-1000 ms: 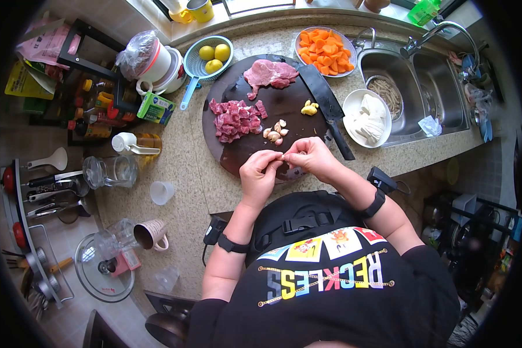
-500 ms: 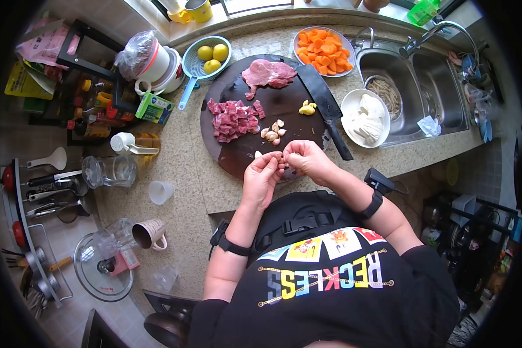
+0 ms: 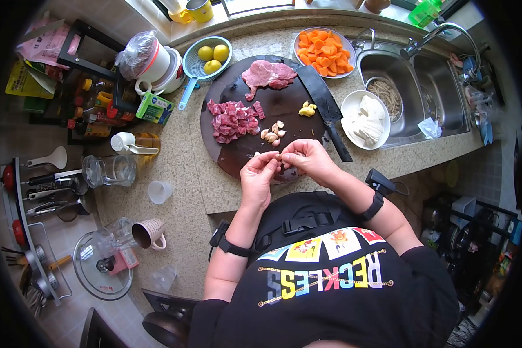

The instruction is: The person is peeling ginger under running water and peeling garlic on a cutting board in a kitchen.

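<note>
— Pinching something small, are they?

— Yes, a garlic clove (image 3: 278,156). The left hand (image 3: 256,178) and the right hand (image 3: 308,159) meet over the near edge of the dark cutting board (image 3: 284,104). Each grip is closed on the clove, one from the left and one from the right.

— How would it handle?

— I judge it light and firm, with a dry, papery skin that tears and slips. It is too small for anything but fingertips, so it is best held by its ends, leaving the flank free for a nail.

— And where does it sit in the grip?

— Right at the meeting point, between the thumb and forefinger tips of both hands. They hide most of it. It seems held just above the board, though I cannot tell whether it touches.

— What lies around it?

— More loose cloves (image 3: 272,133) lie just beyond the hands, with diced meat (image 3: 232,119) further left. A cleaver (image 3: 325,101) lies along the board's right side, and the speckled table (image 3: 185,168) carries it all.
</note>
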